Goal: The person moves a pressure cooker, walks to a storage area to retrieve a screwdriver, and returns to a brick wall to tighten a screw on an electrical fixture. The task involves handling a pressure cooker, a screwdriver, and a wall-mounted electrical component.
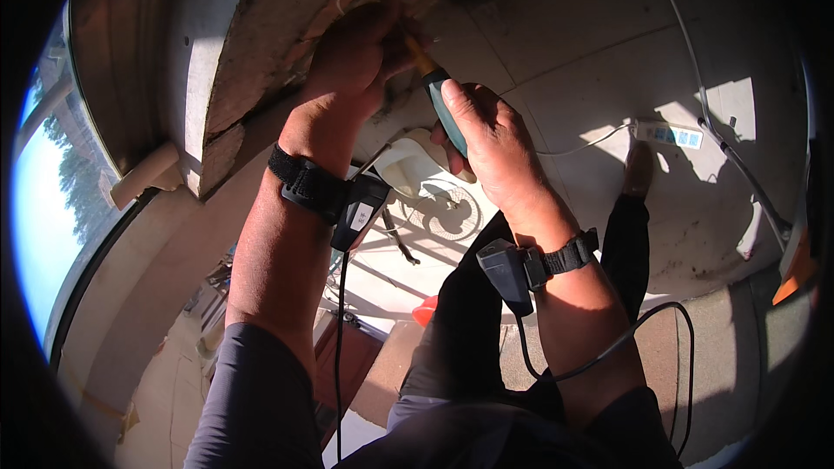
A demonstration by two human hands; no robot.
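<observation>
Right hand (491, 143): one; fingers clenched around the teal plastic handle of a screwdriver (447, 113), whose yellow collar and thin metal shaft run up-left to the broken brick wall edge (261, 61).
Left hand (352, 56): one; raised against the brick edge just beside the screwdriver's shaft, fingers curled at its tip; whether they pinch anything cannot be told.
Wrist units: two black strapped boxes, one per wrist (356, 208) (508, 274), each with a black cable hanging down.
White power strip (669, 133): one, lying on the tiled floor (599, 43) at upper right; long rectangle, blue-and-white label, white cord attached.
Orange object (424, 311): one, small, beside the person's knee.
</observation>
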